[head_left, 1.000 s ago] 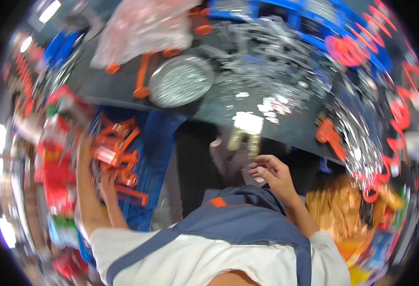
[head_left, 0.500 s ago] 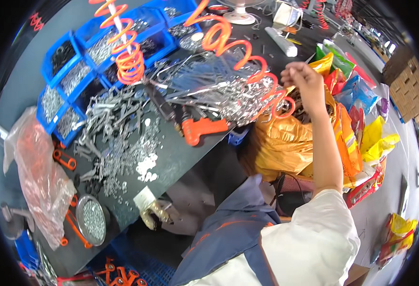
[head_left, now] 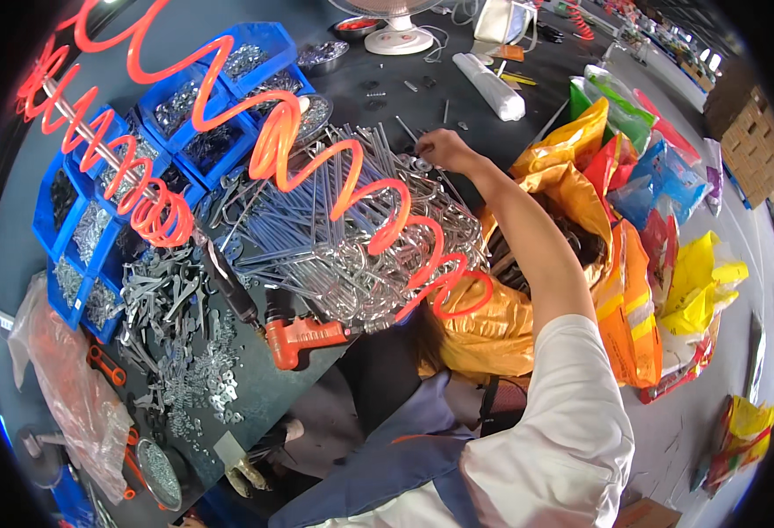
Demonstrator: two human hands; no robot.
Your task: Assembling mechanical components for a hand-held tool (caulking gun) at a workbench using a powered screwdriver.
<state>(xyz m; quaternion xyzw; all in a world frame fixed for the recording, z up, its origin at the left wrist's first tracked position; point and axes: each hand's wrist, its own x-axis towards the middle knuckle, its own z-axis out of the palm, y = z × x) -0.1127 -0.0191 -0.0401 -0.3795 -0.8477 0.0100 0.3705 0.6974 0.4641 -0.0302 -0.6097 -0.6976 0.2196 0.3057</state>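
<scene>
My right hand (head_left: 445, 150) reaches over the far right side of a heap of metal rods (head_left: 308, 229). Its fingers are curled, and a thin metal rod (head_left: 407, 128) sticks out past them, seemingly gripped in them. Many rods in the heap have bent or looped shiny ends (head_left: 405, 255). A red-orange air screwdriver (head_left: 303, 341) with a black front lies between the heap and the table's near edge. My left hand is not visible. A soiled glove (head_left: 244, 475) with a pale cuff hangs at the table's near edge.
Coiled orange air hoses (head_left: 277, 150) hang across the heap. Blue bins (head_left: 176, 123) of small hardware stand at left, near loose metal clips (head_left: 162, 299). An orange sack (head_left: 484, 330) and colourful bags (head_left: 660, 176) stand at right. A white fan (head_left: 399, 40) is at the back.
My right hand has moved left from above the orange sack to the rod heap, its fingers now curled at the rods. The view has shifted too, and the hoses hang differently.
</scene>
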